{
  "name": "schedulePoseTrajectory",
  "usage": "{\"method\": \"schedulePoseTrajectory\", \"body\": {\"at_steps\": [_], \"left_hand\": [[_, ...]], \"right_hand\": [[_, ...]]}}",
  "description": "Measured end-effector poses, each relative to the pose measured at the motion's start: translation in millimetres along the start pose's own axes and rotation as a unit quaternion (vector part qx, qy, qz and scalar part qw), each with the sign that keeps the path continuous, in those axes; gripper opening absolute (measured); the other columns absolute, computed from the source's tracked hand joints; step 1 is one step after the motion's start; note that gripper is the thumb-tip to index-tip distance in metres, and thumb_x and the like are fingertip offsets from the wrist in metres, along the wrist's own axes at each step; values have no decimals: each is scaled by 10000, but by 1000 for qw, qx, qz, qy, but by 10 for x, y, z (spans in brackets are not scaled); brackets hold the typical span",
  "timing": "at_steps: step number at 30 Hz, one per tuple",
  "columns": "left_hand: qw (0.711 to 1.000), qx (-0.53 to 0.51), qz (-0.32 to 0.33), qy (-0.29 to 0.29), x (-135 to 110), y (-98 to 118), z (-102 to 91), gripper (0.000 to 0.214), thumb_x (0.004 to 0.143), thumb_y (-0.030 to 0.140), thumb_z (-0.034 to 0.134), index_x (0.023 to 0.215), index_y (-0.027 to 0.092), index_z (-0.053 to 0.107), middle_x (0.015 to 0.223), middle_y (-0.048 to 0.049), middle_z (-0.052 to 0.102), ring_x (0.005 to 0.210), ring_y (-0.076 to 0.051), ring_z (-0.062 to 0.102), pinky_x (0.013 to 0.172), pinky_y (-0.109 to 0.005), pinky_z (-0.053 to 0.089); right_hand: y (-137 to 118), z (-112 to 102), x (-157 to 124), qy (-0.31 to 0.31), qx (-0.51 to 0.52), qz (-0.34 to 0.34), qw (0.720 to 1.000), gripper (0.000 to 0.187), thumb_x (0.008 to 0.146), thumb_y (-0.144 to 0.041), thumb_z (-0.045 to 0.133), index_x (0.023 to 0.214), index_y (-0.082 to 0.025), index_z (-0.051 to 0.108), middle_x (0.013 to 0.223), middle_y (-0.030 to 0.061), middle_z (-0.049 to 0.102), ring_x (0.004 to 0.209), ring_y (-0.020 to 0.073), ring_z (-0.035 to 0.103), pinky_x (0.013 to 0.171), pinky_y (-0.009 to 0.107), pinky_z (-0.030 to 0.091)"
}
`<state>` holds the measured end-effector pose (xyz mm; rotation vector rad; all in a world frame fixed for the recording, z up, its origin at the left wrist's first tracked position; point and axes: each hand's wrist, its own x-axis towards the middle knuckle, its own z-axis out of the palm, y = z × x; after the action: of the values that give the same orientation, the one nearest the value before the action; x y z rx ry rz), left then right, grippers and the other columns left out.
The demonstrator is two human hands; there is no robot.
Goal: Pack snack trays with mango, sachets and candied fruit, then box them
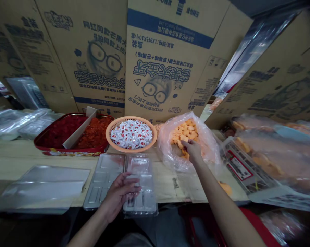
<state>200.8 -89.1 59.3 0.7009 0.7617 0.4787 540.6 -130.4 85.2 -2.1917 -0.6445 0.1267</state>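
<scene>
My left hand [120, 192] rests with fingers curled on a clear plastic clamshell tray [141, 171] lying open on the wooden table near its front edge. My right hand [192, 150] reaches into an open plastic bag [208, 144] full of orange-yellow cubes [184, 132], fingers pinched among them; what they grip is hidden. Behind the tray stands an orange basket [111, 132] filled with small red-and-white sachets [131, 133].
A red tray [49, 147] with dark red and orange shreds, split by a cardboard divider, stands at the left. Stacks of clear trays [45, 187] lie at front left. Bags of more packed product [270, 154] crowd the right. Cardboard boxes [165, 58] wall the back.
</scene>
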Motion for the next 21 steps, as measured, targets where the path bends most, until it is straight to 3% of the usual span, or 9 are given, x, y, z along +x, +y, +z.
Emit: {"method": "schedulePoseTrajectory", "body": {"at_steps": [3, 6, 9, 12, 15, 18, 21], "left_hand": [[1000, -5, -5, -15, 26, -15, 62, 497, 638, 169, 707, 1044, 198, 422, 978, -70, 648, 763, -200, 662, 741, -343, 495], [1000, -8, -9, -28, 31, -29, 118, 519, 620, 159, 716, 1049, 196, 426, 996, -88, 646, 770, -213, 662, 728, -351, 499], [999, -12, -11, -43, 14, -26, 167, 558, 614, 142, 713, 1088, 200, 425, 1008, -96, 644, 755, -204, 661, 724, -347, 499], [998, -15, -13, -55, -11, -13, 202, 627, 621, 142, 709, 1165, 216, 407, 1011, -100, 645, 757, -202, 662, 732, -347, 497], [998, -18, -12, -61, -25, -9, 202, 688, 628, 137, 704, 1227, 215, 375, 1021, -111, 640, 793, -223, 660, 738, -359, 499], [998, -23, -19, -57, -26, -15, 163, 690, 642, 135, 695, 1240, 213, 361, 1058, -118, 627, 832, -238, 656, 762, -376, 499], [998, -27, -27, -54, -32, -14, 118, 664, 655, 143, 692, 1229, 221, 368, 1087, -113, 616, 868, -244, 649, 803, -405, 492]], "right_hand": [[-276, -62, -230, -75, 126, -10, 989, 305, 651, -465, 543, 633, -187, 417, 522, -53, 440, 452, 85, 449, 445, 200, 362], [-578, -41, -556, -251, 235, -22, 939, 344, 568, -454, 654, 645, -170, 475, 512, -59, 446, 422, 63, 398, 407, 184, 288], [-791, 137, -870, -343, 154, -109, 920, 259, 619, -400, 635, 691, -165, 552, 581, -24, 532, 465, 82, 430, 436, 208, 324], [-867, 405, -1089, -321, 69, -184, 927, 128, 628, -306, 625, 647, -200, 556, 595, -14, 542, 528, 125, 463, 483, 252, 349], [-864, 593, -1210, -267, -7, -218, 939, 163, 587, -253, 672, 684, -236, 542, 591, -9, 541, 543, 165, 486, 494, 283, 347], [-831, 613, -1190, -219, -68, -273, 934, 187, 657, -329, 656, 767, -248, 530, 672, 8, 584, 600, 189, 538, 499, 288, 367], [-710, 502, -912, -124, -108, -256, 953, 152, 819, -375, 480, 832, -231, 528, 743, 18, 602, 654, 171, 564, 536, 265, 395]]}}
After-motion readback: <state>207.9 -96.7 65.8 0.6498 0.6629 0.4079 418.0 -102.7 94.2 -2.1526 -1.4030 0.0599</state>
